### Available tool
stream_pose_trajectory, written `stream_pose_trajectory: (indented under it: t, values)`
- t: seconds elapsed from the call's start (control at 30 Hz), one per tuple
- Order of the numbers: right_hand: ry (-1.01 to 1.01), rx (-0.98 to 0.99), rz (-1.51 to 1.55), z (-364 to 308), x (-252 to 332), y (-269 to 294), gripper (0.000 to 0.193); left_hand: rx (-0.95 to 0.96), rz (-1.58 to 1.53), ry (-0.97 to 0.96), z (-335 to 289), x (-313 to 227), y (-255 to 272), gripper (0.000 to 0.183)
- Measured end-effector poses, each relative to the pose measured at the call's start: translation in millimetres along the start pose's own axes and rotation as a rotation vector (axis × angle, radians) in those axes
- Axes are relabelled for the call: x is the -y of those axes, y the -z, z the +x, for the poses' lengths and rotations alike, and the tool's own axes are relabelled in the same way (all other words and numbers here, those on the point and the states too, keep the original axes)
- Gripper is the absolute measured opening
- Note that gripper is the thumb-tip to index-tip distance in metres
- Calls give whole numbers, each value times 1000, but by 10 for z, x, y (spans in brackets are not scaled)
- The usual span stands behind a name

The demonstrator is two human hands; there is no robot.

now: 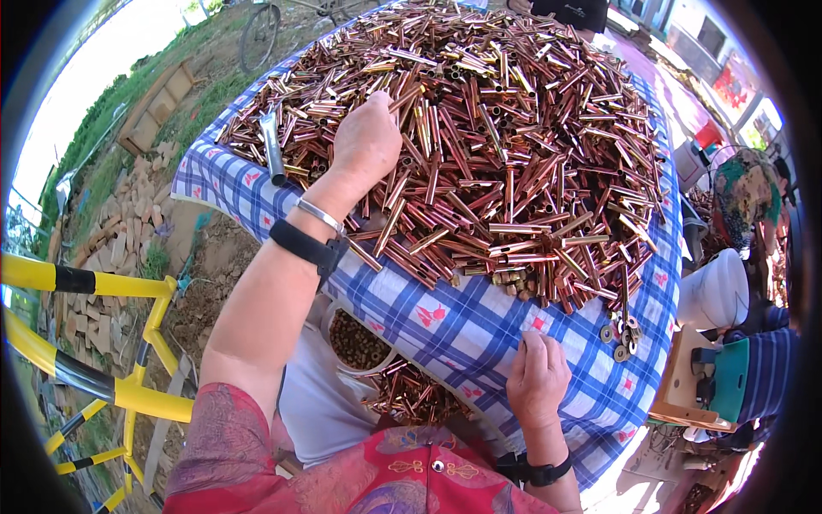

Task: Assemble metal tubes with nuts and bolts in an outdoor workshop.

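Note:
A large heap of short copper tubes [514,180] covers most of the table. My left hand [368,146] reaches into the heap's left side, its fingers closed at the end of a copper tube [409,94]. My right hand [538,377] is curled closed above the cloth at the near edge; what its fingers hold, if anything, is hidden. Small brass-coloured pieces [514,281] lie at the heap's near edge. Several metal washers [622,334] sit to the right of my right hand. A silver metal tube [271,147] rests left of my left hand.
A blue-and-white checked cloth [454,313] covers the table. Below its near edge are a white tub [336,330] of small pieces and more copper tubes [415,394]. Yellow-and-black railings [111,283] stand left; a white bucket [715,287] and teal-backed chair [729,381] stand right.

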State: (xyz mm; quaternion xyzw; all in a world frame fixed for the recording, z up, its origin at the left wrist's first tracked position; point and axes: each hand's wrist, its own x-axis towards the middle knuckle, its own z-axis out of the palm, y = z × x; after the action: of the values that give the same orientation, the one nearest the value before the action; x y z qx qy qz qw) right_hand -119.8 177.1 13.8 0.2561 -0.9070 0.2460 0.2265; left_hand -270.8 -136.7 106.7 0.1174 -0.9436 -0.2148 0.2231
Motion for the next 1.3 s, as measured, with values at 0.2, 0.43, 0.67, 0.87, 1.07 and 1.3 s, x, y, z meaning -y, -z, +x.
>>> stream_pose_trajectory:
  t: [0.2, 0.43, 0.67, 0.87, 1.07, 1.3]
  values:
    - [40, 6, 21, -1, 3, -9, 32, -26, 227, -96, 310, -68, -204, 19]
    - [-1, 31, 42, 11, 27, 45, 29, -88, 447, -98, 360, -137, -390, 11]
    - [10, 28, 22, -1, -4, 16, 32, -27, 322, -53, 300, -105, -418, 22]
    - [28, 23, 23, 11, -8, 31, 33, -44, 223, -32, 400, 88, -502, 23]
    - [21, 30, 34, 16, -19, 40, 32, -2, 40, -95, 370, -284, -289, 24]
    - [54, 21, 0, 0, -48, 29, 29, 208, -171, -397, 430, -984, -367, 19]
